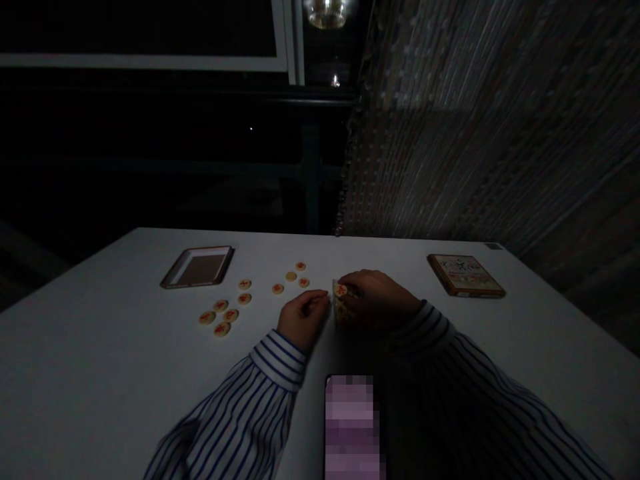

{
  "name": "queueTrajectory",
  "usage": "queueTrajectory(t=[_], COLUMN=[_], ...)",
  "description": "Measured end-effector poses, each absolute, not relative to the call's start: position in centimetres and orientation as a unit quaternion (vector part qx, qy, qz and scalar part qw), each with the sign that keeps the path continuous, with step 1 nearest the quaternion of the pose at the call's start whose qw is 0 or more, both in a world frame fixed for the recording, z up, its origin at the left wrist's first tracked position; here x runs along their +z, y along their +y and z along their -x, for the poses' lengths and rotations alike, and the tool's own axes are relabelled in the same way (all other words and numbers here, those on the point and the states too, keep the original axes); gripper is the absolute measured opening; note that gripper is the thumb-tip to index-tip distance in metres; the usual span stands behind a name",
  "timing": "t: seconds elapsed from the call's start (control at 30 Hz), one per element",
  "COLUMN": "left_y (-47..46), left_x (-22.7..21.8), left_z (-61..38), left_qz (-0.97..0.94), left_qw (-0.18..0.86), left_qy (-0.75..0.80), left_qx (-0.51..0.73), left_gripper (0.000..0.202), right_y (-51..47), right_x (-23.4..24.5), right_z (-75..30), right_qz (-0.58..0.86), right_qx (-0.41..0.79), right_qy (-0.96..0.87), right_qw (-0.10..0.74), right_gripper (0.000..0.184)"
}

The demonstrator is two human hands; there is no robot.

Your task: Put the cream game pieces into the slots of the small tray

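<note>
My right hand [377, 297] is curled round a short stack of round cream game discs [341, 303] with red marks, standing on the white table [100, 373]. My left hand [303, 317] rests beside the stack with its fingers closed in a loose fist, its fingertips close to the stack; whether it holds anything is hidden. Several more loose discs [223, 315] lie flat to the left, and a few discs [293, 279] lie just beyond my hands. Both arms wear striped sleeves.
An open shallow box tray [197, 268] lies at the back left. A printed box lid [466, 275] lies at the back right. A phone [351, 427] lies near the front edge between my arms. A woven curtain [475, 120] hangs behind; the room is dark.
</note>
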State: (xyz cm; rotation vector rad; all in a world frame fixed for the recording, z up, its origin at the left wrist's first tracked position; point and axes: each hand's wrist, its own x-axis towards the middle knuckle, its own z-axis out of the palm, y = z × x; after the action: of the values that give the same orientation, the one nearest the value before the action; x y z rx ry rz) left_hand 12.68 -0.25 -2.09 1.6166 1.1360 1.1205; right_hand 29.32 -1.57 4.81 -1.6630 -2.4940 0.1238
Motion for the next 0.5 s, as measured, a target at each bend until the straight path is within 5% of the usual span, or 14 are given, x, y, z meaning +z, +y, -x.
queueTrajectory(t=[0.5], left_y=[-1.0], left_x=[-2.0], left_z=[-12.8], left_qz=[-0.777], left_qw=[0.248], left_qy=[0.438], left_qx=[0.378], left_gripper=[0.020], right_y=[-1.2], right_x=[3.5], right_z=[-30.3], right_qz=[0.540], right_qx=[0.043], right_qy=[-0.841], right_qw=[0.008], right_gripper=[0.038])
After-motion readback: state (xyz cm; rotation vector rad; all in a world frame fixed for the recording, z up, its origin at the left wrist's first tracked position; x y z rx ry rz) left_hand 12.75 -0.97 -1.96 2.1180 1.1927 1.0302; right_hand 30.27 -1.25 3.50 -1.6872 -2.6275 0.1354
